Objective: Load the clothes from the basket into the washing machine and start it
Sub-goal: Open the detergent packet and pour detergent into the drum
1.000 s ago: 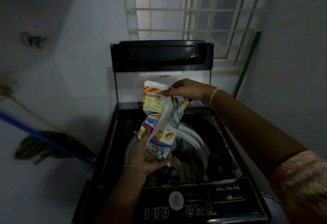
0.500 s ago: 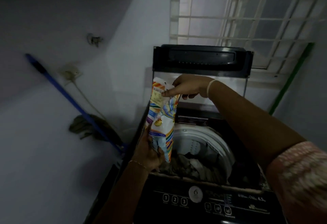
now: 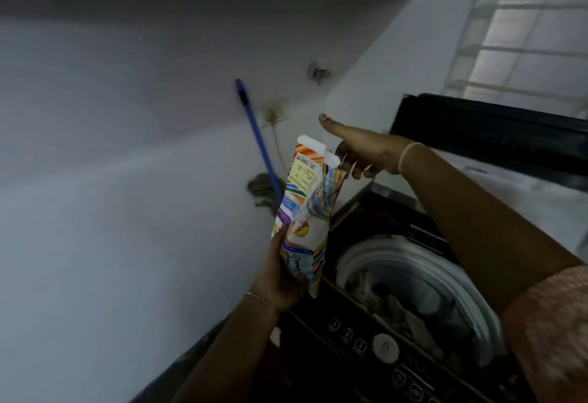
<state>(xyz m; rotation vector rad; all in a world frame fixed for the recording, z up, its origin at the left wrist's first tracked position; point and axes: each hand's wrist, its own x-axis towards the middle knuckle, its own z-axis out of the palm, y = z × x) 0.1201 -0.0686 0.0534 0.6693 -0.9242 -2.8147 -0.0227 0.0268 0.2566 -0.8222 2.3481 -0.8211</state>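
Observation:
A colourful detergent pouch (image 3: 307, 211) stands upright over the left edge of the black top-loading washing machine (image 3: 356, 367). My left hand (image 3: 283, 281) grips the pouch's bottom from below. At the pouch's torn top corner my right hand (image 3: 362, 153) has its fingers curled on the edge, with the thumb stretched out to the left. The machine's lid (image 3: 483, 129) is raised. Inside the white-rimmed drum (image 3: 381, 246) lies a heap of dark and pale clothes (image 3: 401, 304). The basket is out of view.
The control panel with a round knob (image 3: 385, 347) and numbered buttons runs along the machine's near edge. A blue-handled mop (image 3: 259, 145) leans on the left wall below a wall socket (image 3: 273, 114). A barred window (image 3: 525, 40) is at the upper right.
The view has swung left, shifting the machine to the lower right. The pouch is lifted a little higher and further left, and my right thumb has come off its top and now points outward.

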